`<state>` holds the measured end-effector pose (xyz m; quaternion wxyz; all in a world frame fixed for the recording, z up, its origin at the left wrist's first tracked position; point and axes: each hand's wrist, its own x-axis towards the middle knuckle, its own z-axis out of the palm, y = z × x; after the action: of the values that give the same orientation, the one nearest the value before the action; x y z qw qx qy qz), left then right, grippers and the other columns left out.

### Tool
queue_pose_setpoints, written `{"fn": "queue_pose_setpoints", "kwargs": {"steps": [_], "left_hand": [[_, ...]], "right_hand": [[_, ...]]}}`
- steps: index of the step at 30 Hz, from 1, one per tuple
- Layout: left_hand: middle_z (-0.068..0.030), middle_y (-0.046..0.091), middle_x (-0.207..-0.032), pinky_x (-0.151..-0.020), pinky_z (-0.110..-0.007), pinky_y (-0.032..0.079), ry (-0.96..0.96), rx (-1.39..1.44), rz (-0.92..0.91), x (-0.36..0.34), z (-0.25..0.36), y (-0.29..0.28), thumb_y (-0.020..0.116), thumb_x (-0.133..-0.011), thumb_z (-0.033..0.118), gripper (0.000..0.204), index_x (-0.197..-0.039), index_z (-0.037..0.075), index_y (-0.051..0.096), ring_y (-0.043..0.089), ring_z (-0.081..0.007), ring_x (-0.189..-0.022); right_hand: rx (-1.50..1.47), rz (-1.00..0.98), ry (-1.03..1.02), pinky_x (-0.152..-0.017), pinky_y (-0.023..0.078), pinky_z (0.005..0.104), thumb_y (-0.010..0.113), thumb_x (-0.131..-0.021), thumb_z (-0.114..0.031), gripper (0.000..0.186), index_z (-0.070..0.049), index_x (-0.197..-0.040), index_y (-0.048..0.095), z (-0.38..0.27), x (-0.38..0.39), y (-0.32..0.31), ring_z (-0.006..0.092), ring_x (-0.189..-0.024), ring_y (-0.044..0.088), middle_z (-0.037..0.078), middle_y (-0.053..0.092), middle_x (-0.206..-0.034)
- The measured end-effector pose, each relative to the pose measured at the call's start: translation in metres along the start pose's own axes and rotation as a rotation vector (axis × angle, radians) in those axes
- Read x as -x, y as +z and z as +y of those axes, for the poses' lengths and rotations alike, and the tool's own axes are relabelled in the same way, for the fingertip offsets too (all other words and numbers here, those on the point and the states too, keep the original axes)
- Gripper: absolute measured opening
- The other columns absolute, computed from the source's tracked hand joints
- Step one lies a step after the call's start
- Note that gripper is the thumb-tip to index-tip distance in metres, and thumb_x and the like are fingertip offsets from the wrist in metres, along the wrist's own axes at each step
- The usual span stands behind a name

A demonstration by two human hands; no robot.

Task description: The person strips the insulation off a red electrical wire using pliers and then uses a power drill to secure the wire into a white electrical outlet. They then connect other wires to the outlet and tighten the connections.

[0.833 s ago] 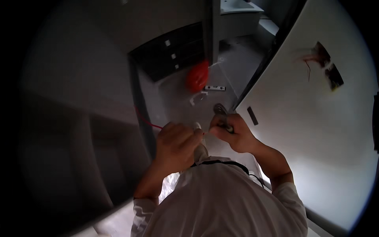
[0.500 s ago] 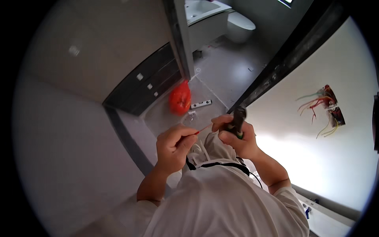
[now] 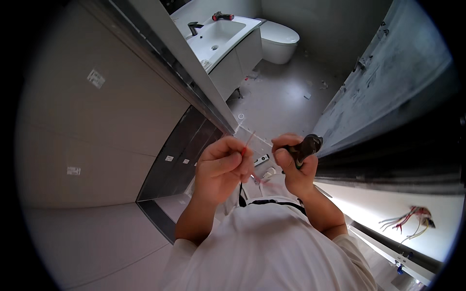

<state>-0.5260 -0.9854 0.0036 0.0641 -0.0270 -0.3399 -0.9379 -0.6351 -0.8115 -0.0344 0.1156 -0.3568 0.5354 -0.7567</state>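
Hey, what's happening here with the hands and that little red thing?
A person in a white shirt stands by a bathroom doorway, both hands raised in front of the chest. The left hand pinches a thin red wire between its fingertips. The right hand grips a dark tool. The two are close together but apart. Behind them are a white sink and a toilet.

Open grey bathroom floor (image 3: 284, 99) lies at twelve o'clock, giving free passage. At eleven o'clock a white washbasin cabinet (image 3: 228, 48) blocks, with a white toilet (image 3: 279, 41) beside it. The grey door panel (image 3: 388, 72) closes two o'clock; a pale tiled wall (image 3: 97, 126) shuts nine o'clock.
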Motion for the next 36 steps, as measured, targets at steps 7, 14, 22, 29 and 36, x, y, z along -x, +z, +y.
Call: {"fn": "queue_pose_setpoints", "kwargs": {"steps": [7,14,22,29,36], "left_hand": [[-0.014,0.067,-0.094,-0.073,-0.035,0.055,0.0,-0.006,-0.039,-0.124,0.019,-0.012,0.063,-0.1,0.007,0.017,-0.115,0.0,0.063,0.067,-0.0236,-0.083],[-0.0002,0.055,-0.068,-0.049,-0.022,0.027,0.006,-0.398,0.149,-0.243,0.038,-0.042,0.064,-0.099,0.006,0.015,-0.105,-0.007,0.07,0.04,-0.0055,-0.054],[0.0002,0.054,-0.066,-0.046,-0.021,0.023,-0.411,-0.192,0.02,-0.376,0.095,-0.145,0.063,-0.095,0.007,0.017,-0.097,-0.009,0.069,0.034,-0.0026,-0.051],[0.003,0.053,-0.065,-0.046,-0.021,0.021,-0.457,-0.149,0.05,-0.478,0.175,-0.2,0.064,-0.094,0.009,0.019,-0.096,-0.01,0.069,0.032,-0.0013,-0.051],[-0.0038,0.066,-0.076,-0.053,-0.023,0.035,-0.167,-0.48,0.289,-0.545,0.202,-0.226,0.063,-0.092,0.003,0.016,-0.096,-0.01,0.071,0.048,-0.0043,-0.06]], "right_hand": [[0.271,-0.127,0.3,-0.074,0.05,0.0291,0.068,-0.096,-0.005,0.015,-0.002,-0.111,0.069,0.01,-0.057,-0.028,0.0184,-0.081,0.063,0.01,0.07,-0.094],[0.069,0.214,0.47,-0.075,0.05,0.028,0.063,-0.103,-0.017,0.02,0.001,-0.112,0.068,0.076,-0.101,-0.057,0.0139,-0.083,0.063,0.006,0.069,-0.092],[0.153,0.293,0.059,-0.075,0.05,0.0282,0.066,-0.102,-0.017,0.022,0.001,-0.114,0.067,0.149,-0.295,-0.082,0.0128,-0.083,0.063,0.008,0.068,-0.099],[0.158,0.019,-0.019,-0.07,0.051,0.0316,0.07,-0.093,-0.003,0.008,0.002,-0.098,0.066,0.194,-0.478,-0.081,0.0235,-0.081,0.065,0.014,0.07,-0.09],[0.261,-0.246,-0.086,-0.064,0.049,0.0318,0.064,-0.09,0.004,0.004,0.001,-0.09,0.063,0.244,-0.608,-0.09,0.0223,-0.073,0.062,0.012,0.066,-0.083]]}}
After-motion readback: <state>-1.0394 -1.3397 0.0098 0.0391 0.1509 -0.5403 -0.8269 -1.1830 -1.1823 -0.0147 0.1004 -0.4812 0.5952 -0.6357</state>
